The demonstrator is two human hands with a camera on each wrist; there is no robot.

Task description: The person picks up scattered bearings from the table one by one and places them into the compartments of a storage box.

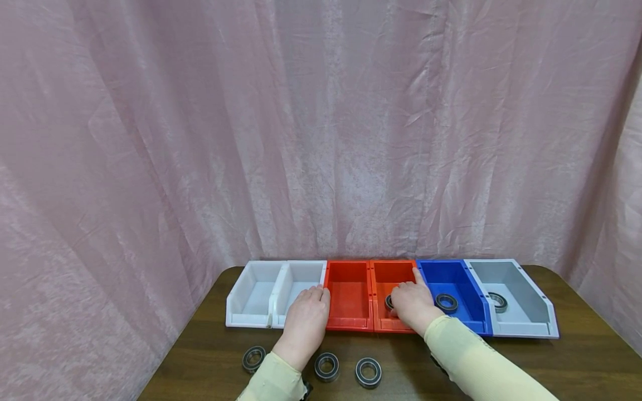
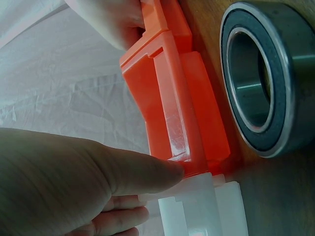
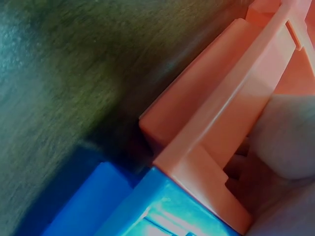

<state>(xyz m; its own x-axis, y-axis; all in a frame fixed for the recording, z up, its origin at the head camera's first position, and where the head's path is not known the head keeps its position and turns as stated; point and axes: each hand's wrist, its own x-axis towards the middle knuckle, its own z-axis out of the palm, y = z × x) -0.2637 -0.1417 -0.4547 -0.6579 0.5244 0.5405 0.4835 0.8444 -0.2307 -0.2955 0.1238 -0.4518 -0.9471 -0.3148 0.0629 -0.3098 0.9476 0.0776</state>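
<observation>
A black-and-steel ring bearing (image 1: pixel 389 302) lies in the right-hand red plastic bin (image 1: pixel 388 277), half hidden under the right hand (image 1: pixel 413 303), which reaches down into that bin with its forefinger straight along the wall next to the blue plastic bin (image 1: pixel 453 279); whether the other fingers grip the bearing I cannot tell. The left hand (image 1: pixel 306 318) lies flat, fingers relaxed, over the front edge where the left-hand red plastic bin (image 1: pixel 349 292) meets a white plastic bin (image 1: pixel 296 278), its thumb touching the red corner. A second white bin (image 1: pixel 249 289) stands furthest left. The blue bin holds one bearing (image 1: pixel 446 302), and the grey plastic bin (image 1: pixel 521 301) at the right end holds another (image 1: pixel 497 301). Three more bearings (image 1: pixel 326 366) lie on the dark wooden desk (image 1: pixel 577 362) in front of the row.
</observation>
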